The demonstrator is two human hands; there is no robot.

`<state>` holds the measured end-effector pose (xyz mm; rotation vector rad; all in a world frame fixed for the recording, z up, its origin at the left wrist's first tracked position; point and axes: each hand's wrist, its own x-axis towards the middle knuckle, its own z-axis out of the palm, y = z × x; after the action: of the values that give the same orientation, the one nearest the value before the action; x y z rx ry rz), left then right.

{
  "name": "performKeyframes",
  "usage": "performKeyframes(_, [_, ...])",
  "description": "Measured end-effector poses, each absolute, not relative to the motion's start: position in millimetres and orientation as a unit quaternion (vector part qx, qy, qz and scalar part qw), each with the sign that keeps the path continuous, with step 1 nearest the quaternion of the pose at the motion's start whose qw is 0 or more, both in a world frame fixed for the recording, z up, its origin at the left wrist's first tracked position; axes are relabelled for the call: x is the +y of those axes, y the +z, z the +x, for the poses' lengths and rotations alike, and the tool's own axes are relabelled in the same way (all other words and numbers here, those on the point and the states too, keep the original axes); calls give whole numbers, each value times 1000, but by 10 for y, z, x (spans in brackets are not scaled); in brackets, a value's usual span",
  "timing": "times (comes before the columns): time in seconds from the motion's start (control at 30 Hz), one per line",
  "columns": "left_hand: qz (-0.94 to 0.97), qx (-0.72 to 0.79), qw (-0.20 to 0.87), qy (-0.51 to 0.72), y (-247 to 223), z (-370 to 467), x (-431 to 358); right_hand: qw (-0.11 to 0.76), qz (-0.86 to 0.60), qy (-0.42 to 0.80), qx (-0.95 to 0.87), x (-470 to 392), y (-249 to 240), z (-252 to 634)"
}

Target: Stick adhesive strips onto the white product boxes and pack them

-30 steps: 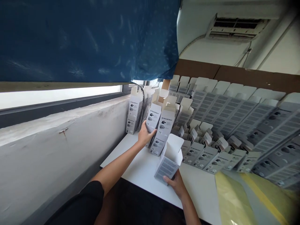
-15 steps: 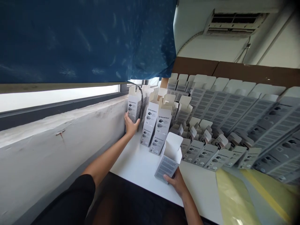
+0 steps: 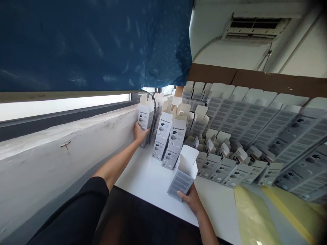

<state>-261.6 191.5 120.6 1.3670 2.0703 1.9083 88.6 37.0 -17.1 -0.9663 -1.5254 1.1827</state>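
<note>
My left hand (image 3: 140, 133) is closed around the lower part of a tall printed carton (image 3: 146, 117) standing by the wall, its top flaps up. A black cable (image 3: 154, 115) hangs beside that carton. Near the table's front, my right hand (image 3: 189, 199) grips a single open-topped box (image 3: 181, 182) low on its side; the white inside shows and one flap stands up. Between the hands are two stacks of SilverCrest boxes, the nearer-left stack (image 3: 161, 136) and the stack beside it (image 3: 175, 143), each with flaps raised.
Rows of open boxes (image 3: 219, 168) stand on the white table (image 3: 204, 197), with taller stacked boxes (image 3: 237, 115) behind. Yellow tape (image 3: 255, 214) crosses the right side. A wall with a window sill (image 3: 76, 143) runs along the left, and a blue curtain (image 3: 102, 44) hangs above.
My left hand has shifted slightly left and closer, and the tall carton has come with it, now showing more of its base. My right hand and its box are nearly unmoved.
</note>
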Motion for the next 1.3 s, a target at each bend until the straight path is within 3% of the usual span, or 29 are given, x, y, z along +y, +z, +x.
performKeyframes(0.57, [509,592,40,624,954,-2142,755,480,-406,465,-623,382,-180,887])
performKeyframes(0.97, [470,561,24,681,829,-1479,918,479,-398,475,-622,367,-152,886])
performKeyframes(1.3, [499,511,30,699,854,-1743,823,487,-384,477,-623,421,-276,909])
